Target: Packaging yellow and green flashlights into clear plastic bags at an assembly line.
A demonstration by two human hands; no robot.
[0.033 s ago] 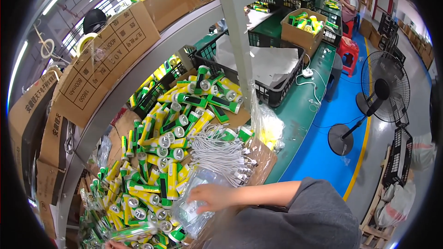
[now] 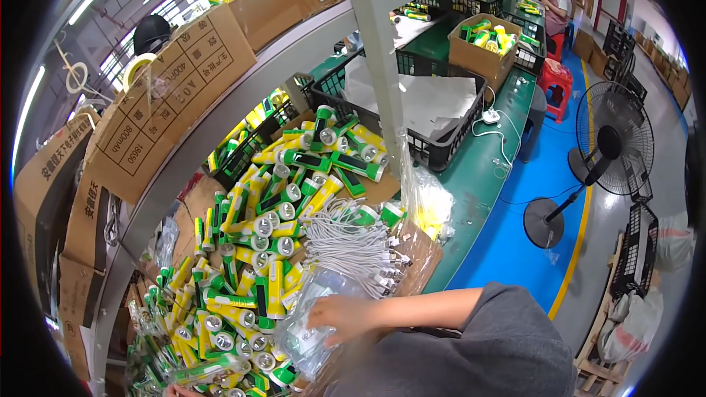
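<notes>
My right hand (image 2: 340,317) reaches in from the right and rests on a stack of clear plastic bags (image 2: 300,347). Its fingers are bent and pinch at the top plastic bag. At the bottom edge, only the fingertips of my left hand (image 2: 181,391) show, closed at the end of a green and yellow flashlight in a clear bag (image 2: 209,370). Between and beyond my hands lies a big heap of loose green and yellow flashlights (image 2: 273,288). A bundle of white charging cables (image 2: 346,244) sits just past the plastic bags.
A grey shelf post (image 2: 376,66) rises beyond the heap, with cardboard boxes (image 2: 173,95) on the shelf at left. A black crate (image 2: 434,151) and a carton of flashlights (image 2: 478,59) stand on the green bench. A floor fan (image 2: 607,143) is at right; another person (image 2: 557,4) sits far off.
My right hand has shifted slightly over the plastic bags, its fingers drawn in a little more. The bagged flashlight at my left hand has barely moved.
</notes>
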